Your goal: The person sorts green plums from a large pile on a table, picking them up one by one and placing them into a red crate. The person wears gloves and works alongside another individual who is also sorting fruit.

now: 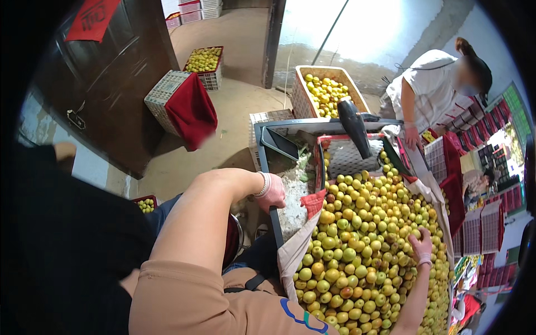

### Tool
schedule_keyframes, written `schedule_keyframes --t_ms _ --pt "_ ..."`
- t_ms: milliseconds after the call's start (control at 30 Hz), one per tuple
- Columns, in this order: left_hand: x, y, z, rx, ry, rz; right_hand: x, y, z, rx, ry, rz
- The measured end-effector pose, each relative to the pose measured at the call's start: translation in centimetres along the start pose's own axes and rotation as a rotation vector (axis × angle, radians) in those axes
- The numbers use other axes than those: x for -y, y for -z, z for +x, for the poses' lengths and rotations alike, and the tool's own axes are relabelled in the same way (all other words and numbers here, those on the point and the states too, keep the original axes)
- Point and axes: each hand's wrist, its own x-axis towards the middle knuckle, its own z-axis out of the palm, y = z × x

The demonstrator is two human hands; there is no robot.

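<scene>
A large heap of yellow-green fruits [356,243], apparently jujubes, fills a cloth-lined sorting table before me. My right hand [421,246], in a pink glove, reaches over the heap's right side. Its thumb and fingers curve around one fruit [415,233]. My left hand [271,194], also in a pink glove with a bead bracelet at the wrist, is closed on the dark metal table rim [275,226]. Beside it is a pale, dirty strip of tabletop [294,209]. The pale cloth lining [289,261] hangs over the near edge.
A smartphone [279,143] and a black hair dryer [354,127] lie at the table's far end. Beyond stands a fruit-filled crate [331,96]. A co-worker in white [427,90] leans in at right; a black-sleeved person [75,234] is at left. Crates [180,109] stand on the floor.
</scene>
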Motion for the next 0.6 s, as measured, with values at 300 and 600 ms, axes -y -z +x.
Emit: schedule_keyframes --t_ms 300,600 --pt "0.0 -0.9 -0.2 0.043 0.09 -0.052 15.7 -7.0 -10.1 0.39 -0.083 1.18" --pt "-1.8 -4.5 -5.2 -0.863 0.489 0.059 19.4 -8.0 -11.6 0.452 -0.145 1.089"
